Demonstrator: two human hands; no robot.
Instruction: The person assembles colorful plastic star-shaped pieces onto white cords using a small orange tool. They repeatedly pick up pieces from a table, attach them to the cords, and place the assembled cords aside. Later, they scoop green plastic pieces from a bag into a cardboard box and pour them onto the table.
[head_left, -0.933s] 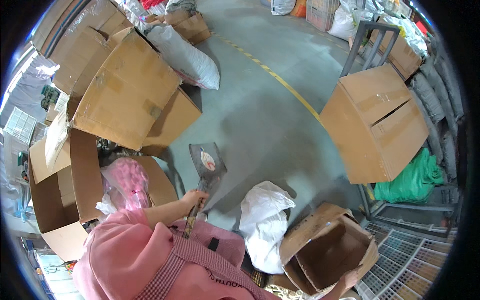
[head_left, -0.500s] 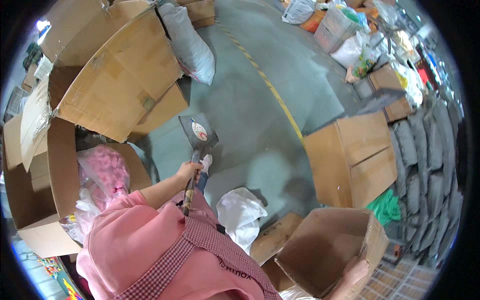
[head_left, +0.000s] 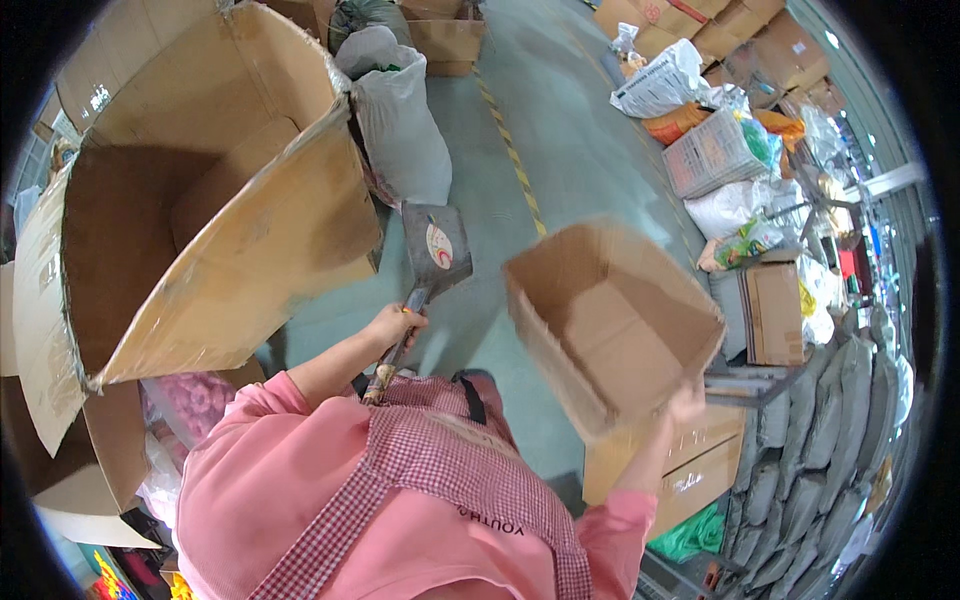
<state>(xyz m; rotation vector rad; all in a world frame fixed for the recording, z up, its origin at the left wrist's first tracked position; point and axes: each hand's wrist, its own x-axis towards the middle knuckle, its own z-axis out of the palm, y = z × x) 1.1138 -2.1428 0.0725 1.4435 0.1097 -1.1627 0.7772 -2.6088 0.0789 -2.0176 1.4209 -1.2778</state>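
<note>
My left hand (head_left: 396, 330) is wrapped round the handle of a shovel (head_left: 437, 245). Its flat grey blade carries an oval sticker and points away from me, over the floor. On the right, my right hand (head_left: 685, 403) grips the near-right edge of an open cardboard box (head_left: 548, 345). That box is lifted and tilted, so its bare inside shows; it and the hand are slightly blurred by motion. Below it stands a closed cardboard box (head_left: 690, 465), partly hidden.
A tall open carton (head_left: 270, 270) stands at the left, with a white sack (head_left: 405, 140) beyond it. Pink items in a clear bag (head_left: 195, 400) lie beside me. Stacked grey bags (head_left: 825, 430), a green bag (head_left: 692, 532) and a white crate (head_left: 710, 155) line the right.
My right hand has raised the open box and swung it forward, away from my body. The shovel has shifted slightly forward and right. My view has turned toward the large carton.
</note>
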